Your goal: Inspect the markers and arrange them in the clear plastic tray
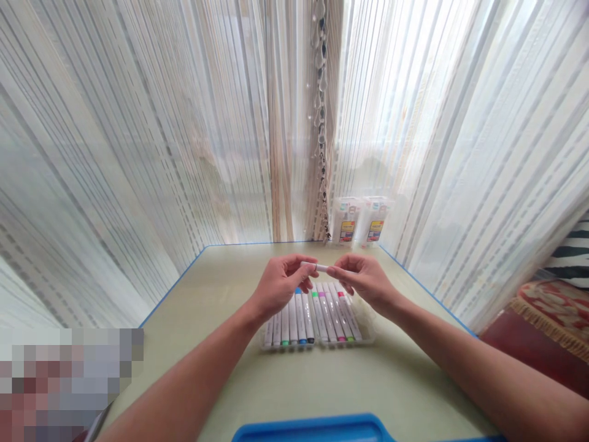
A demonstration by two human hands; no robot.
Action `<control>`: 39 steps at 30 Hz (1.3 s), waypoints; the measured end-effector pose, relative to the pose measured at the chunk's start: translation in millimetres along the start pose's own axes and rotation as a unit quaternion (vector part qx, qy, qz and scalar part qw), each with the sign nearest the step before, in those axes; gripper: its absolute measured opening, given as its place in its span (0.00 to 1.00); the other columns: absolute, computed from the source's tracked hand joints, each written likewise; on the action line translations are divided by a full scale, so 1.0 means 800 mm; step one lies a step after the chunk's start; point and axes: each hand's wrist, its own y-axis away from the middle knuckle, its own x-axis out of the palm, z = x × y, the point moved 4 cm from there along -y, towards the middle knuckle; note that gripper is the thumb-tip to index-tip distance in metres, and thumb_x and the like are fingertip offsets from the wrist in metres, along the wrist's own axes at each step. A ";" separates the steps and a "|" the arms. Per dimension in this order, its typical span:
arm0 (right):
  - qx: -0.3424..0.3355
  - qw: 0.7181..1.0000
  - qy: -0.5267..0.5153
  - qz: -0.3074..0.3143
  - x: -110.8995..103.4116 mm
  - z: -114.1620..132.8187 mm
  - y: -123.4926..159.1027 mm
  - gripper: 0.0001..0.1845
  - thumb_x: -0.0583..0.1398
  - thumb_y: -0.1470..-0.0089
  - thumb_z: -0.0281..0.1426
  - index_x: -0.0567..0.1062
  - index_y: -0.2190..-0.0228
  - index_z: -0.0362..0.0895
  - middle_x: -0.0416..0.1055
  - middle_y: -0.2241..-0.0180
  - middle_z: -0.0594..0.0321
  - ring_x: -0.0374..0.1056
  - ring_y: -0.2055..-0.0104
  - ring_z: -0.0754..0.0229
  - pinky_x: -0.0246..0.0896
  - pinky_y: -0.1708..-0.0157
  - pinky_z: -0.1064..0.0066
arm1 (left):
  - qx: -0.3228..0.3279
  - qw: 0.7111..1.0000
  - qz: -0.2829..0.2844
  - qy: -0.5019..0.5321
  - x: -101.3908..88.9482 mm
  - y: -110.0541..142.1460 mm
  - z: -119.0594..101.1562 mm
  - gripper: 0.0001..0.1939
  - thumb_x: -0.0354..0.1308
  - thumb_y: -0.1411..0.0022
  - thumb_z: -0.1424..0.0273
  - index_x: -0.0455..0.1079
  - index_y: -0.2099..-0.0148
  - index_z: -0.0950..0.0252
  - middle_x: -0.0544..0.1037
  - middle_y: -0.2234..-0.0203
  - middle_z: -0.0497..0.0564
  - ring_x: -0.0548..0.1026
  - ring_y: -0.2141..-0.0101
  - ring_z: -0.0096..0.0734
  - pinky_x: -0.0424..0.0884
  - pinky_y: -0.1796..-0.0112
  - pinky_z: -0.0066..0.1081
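Observation:
Both my hands hold one white marker level above the table. My left hand pinches its left end and my right hand pinches its right end. Directly beneath them lies a clear plastic tray on the pale green table, filled with several white markers lying side by side, their caps in blue, green, pink and red.
Two packaged marker sets stand upright at the far edge of the table against sheer white curtains. A blue plastic object pokes in at the near edge. A red patterned cushion sits to the right.

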 end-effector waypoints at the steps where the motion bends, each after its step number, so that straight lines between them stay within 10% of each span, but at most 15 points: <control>1: 0.000 1.000 -0.010 0.003 0.000 -0.001 0.000 0.21 0.70 0.58 0.46 0.73 0.78 0.42 0.64 0.86 0.70 0.56 0.85 0.68 0.52 0.85 0.75 | -0.003 1.000 -0.007 0.016 -0.001 0.000 0.000 0.17 0.63 0.41 0.63 0.74 0.55 0.71 0.79 0.71 0.55 0.75 0.76 0.28 0.72 0.74 0.29; 17: -0.010 0.998 -0.053 0.026 0.003 -0.002 0.001 0.20 0.68 0.52 0.41 0.79 0.62 0.38 0.78 0.71 0.55 0.63 0.83 0.69 0.56 0.84 0.75 | 0.001 0.981 -0.146 0.126 -0.030 -0.010 0.003 0.16 0.63 0.42 0.62 0.75 0.59 0.70 0.75 0.74 0.51 0.71 0.77 0.24 0.70 0.76 0.27; 39: -0.140 0.980 0.130 0.058 0.012 0.003 0.014 0.16 0.59 0.41 0.40 0.78 0.64 0.40 0.72 0.75 0.61 0.63 0.82 0.67 0.59 0.82 0.75 | 0.105 0.986 -0.103 0.072 -0.015 -0.002 -0.014 0.11 0.67 0.45 0.66 0.77 0.63 0.68 0.70 0.80 0.45 0.65 0.80 0.19 0.61 0.79 0.23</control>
